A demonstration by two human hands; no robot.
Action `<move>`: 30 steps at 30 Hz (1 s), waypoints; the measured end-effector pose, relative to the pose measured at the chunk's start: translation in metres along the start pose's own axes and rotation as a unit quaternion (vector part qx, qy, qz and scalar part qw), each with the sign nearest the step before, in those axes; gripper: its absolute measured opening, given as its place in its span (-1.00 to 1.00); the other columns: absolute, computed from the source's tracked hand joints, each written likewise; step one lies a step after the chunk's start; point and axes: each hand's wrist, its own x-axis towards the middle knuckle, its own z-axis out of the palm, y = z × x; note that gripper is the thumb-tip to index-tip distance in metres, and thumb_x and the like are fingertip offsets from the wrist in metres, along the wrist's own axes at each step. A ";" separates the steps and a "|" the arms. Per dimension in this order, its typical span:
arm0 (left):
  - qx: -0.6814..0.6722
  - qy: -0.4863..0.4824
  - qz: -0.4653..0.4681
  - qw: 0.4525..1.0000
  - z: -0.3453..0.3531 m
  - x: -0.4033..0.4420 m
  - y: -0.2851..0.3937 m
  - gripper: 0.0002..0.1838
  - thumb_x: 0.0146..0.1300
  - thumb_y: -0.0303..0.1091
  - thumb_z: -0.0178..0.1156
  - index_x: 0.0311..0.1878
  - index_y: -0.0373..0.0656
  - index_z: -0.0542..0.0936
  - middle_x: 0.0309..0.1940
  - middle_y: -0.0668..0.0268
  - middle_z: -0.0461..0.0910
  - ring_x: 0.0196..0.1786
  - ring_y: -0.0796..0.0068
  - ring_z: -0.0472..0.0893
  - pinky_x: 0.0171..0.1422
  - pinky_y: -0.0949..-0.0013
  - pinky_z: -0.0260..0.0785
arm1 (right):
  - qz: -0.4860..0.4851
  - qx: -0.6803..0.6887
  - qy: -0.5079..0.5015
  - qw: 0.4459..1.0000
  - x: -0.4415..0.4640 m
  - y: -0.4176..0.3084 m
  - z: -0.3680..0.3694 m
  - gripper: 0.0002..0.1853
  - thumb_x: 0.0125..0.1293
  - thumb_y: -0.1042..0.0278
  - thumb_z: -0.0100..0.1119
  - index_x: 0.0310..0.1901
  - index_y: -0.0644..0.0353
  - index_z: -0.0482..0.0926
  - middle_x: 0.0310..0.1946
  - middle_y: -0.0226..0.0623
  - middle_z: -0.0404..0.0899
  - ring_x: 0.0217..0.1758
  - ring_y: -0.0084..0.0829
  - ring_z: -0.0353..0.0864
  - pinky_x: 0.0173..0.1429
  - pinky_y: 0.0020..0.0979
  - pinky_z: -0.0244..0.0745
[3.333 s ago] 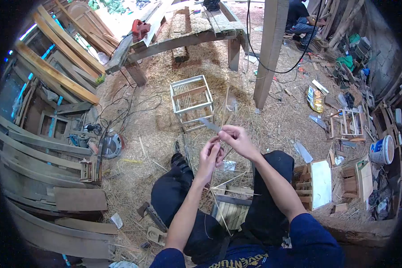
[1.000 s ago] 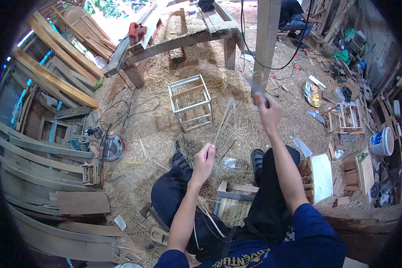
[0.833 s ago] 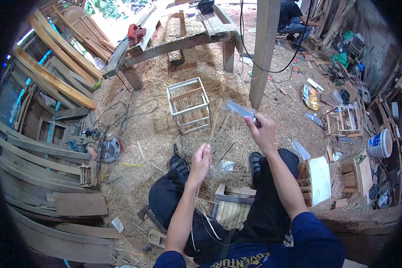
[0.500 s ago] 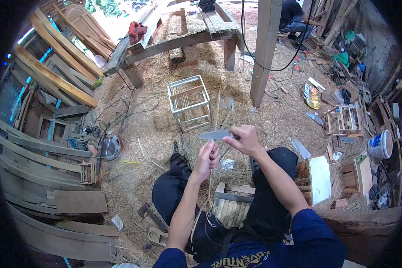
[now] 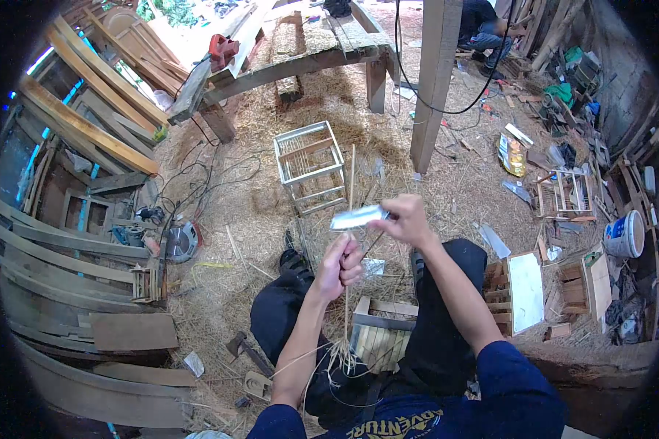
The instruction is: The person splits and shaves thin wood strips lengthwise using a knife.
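My right hand [image 5: 408,219] is wrapped around the handle of a knife [image 5: 357,217], whose broad, shiny blade points left. Just below the blade, my left hand [image 5: 340,265] is closed on a thin wooden strip [image 5: 353,175]. The strip runs upright past the blade, its far end above the hands and its lower end near my lap. Curled shavings [image 5: 343,356] hang at that lower end. Between my legs stands a slatted wooden box [image 5: 388,322]. Whether the blade touches the strip is hard to tell.
A small wooden frame [image 5: 311,172] stands ahead on the shaving-covered floor. A hatchet [image 5: 250,353] lies by my left leg. Beyond are a workbench [image 5: 285,80] and a post [image 5: 436,88]. A bucket [image 5: 624,235] stands right; a person [image 5: 483,36] crouches far back.
The knife and right hand have shifted slightly right and up, and the blade has turned to catch light. The strip has moved a little left, and its curled shavings show more clearly.
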 end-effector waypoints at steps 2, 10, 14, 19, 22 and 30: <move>-0.010 -0.024 -0.001 1.000 -0.004 -0.004 0.001 -0.63 0.60 0.06 -0.10 -0.31 0.06 0.24 -0.67 0.60 0.02 -0.71 0.76 0.00 -0.67 0.54 -0.22 | 0.152 -0.014 0.071 0.986 -0.002 0.026 0.001 -0.49 0.20 -0.23 0.39 -0.52 0.11 0.58 -0.75 -0.29 0.39 -0.69 -0.30 0.45 -0.54 -0.28 0.25; 0.059 0.090 0.080 0.991 -0.011 0.003 -0.007 -0.67 0.61 -0.02 -0.08 -0.29 0.02 0.28 -0.60 0.58 0.10 -0.67 0.77 0.05 -0.64 0.56 -0.14 | 0.277 -0.050 0.071 0.957 -0.008 0.009 -0.022 -0.49 0.36 -0.17 0.26 -0.47 0.17 0.61 -0.74 -0.27 0.43 -0.69 -0.33 0.44 -0.52 -0.26 0.27; 0.095 0.124 0.113 0.981 -0.011 0.005 -0.005 -0.73 0.61 -0.09 -0.07 -0.19 -0.04 0.38 -0.60 0.60 0.11 -0.66 0.78 0.06 -0.63 0.57 -0.16 | 0.205 -0.043 0.005 0.978 -0.014 -0.002 -0.013 -0.49 0.31 -0.19 0.30 -0.48 0.15 0.58 -0.72 -0.20 0.48 -0.66 -0.21 0.53 -0.50 -0.21 0.34; 0.115 0.128 0.128 0.977 -0.008 0.012 -0.005 -0.75 0.61 -0.12 -0.04 -0.09 -0.10 0.43 -0.60 0.61 0.11 -0.65 0.81 0.06 -0.60 0.59 -0.17 | 0.169 -0.028 -0.033 0.985 -0.009 -0.016 -0.005 -0.49 0.26 -0.20 0.34 -0.48 0.15 0.59 -0.72 -0.17 0.49 -0.63 -0.16 0.57 -0.50 -0.21 0.38; 0.121 0.132 0.128 0.975 -0.006 0.017 -0.006 -0.76 0.60 -0.13 -0.02 -0.09 -0.10 0.44 -0.59 0.61 0.12 -0.64 0.80 0.07 -0.58 0.58 -0.14 | 0.136 -0.025 -0.033 0.990 -0.009 -0.018 0.000 -0.49 0.25 -0.20 0.35 -0.48 0.16 0.59 -0.71 -0.17 0.49 -0.63 -0.17 0.58 -0.48 -0.21 0.41; 0.073 0.136 0.104 0.983 -0.023 0.027 -0.020 -0.88 0.58 -0.27 -0.02 -0.06 -0.06 0.45 -0.51 0.58 0.20 -0.53 0.78 0.14 -0.50 0.58 -0.04 | 0.080 0.037 -0.083 0.993 -0.015 -0.022 0.020 -0.51 0.22 -0.20 0.38 -0.47 0.13 0.60 -0.72 -0.16 0.48 -0.62 -0.09 0.57 -0.48 -0.16 0.40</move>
